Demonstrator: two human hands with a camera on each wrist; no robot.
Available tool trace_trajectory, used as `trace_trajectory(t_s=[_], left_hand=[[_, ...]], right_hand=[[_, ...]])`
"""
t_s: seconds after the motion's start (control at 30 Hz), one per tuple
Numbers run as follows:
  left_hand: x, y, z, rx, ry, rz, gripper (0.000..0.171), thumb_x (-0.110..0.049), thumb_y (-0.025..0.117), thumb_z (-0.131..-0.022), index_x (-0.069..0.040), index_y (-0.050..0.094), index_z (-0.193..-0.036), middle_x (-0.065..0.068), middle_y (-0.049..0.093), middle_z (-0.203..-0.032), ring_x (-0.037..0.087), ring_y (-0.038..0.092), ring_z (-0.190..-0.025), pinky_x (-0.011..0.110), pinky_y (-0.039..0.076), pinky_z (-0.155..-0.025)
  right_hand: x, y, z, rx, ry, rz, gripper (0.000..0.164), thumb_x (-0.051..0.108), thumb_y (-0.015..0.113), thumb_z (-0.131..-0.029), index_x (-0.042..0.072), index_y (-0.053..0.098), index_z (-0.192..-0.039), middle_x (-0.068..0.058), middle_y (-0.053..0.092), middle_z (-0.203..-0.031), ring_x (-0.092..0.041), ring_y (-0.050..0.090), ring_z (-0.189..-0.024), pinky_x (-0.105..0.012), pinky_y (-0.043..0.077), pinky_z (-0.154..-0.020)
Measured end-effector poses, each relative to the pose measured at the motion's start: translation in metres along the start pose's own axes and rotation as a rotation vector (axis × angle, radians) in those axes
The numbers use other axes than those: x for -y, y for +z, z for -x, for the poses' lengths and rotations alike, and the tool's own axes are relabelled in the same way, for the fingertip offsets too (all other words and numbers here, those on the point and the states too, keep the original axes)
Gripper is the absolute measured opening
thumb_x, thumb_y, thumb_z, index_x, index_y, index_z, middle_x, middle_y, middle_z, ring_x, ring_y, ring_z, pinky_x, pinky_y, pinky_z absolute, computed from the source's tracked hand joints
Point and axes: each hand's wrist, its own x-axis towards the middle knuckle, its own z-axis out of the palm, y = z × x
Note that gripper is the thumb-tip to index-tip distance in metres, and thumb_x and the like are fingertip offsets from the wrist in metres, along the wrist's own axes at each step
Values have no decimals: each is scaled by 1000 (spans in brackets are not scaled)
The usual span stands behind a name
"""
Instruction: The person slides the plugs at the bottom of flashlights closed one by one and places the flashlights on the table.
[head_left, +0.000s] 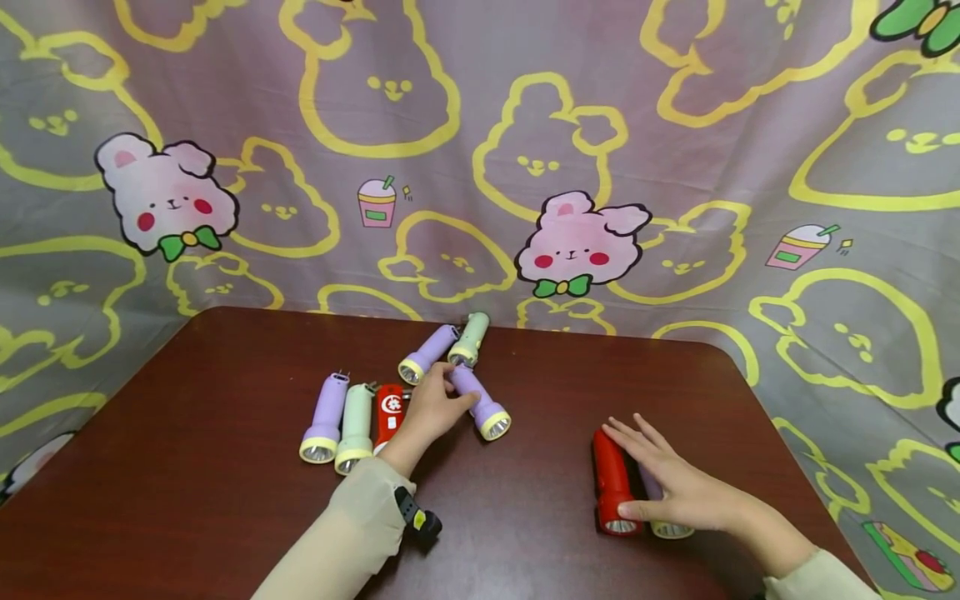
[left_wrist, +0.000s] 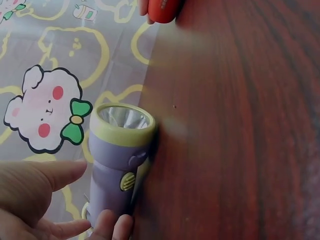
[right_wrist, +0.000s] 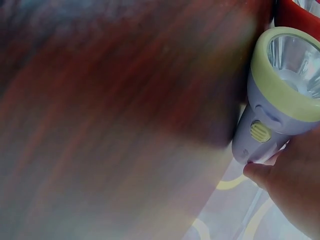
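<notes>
My left hand (head_left: 433, 408) reaches to a purple flashlight (head_left: 480, 402) with a pale yellow head, lying at the table's middle. In the left wrist view its fingertips lie over the flashlight's tail end, while the thumb stretches along the side, seemingly without gripping. Farther right, my right hand (head_left: 686, 492) spreads over a red flashlight (head_left: 613, 479) and another purple flashlight (right_wrist: 265, 130), lying side by side. Its fingers are extended and the thumb reaches across to the red one's head. The palm hides much of the purple one in the head view.
Left of my left hand lie a purple flashlight (head_left: 327, 417), a pale green flashlight (head_left: 357, 421) and a red flashlight (head_left: 388, 414). Behind it are another purple flashlight (head_left: 429, 353) and green flashlight (head_left: 471, 336). A patterned curtain (head_left: 480, 167) stands behind the dark wooden table (head_left: 187, 467).
</notes>
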Motion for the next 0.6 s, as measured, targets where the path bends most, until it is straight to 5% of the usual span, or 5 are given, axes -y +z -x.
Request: trace_trajectory(t_s=[0.6], left_hand=[[3, 8, -13, 43, -49, -112, 65, -41, 82, -77, 7, 61, -116, 16, 66, -94, 27, 59, -84, 39, 49, -75]], right_hand=[[-1, -2, 0, -2, -3, 27, 92, 36, 80, -81, 4, 32, -153, -29, 33, -154, 25, -12, -136, -80, 32, -95]])
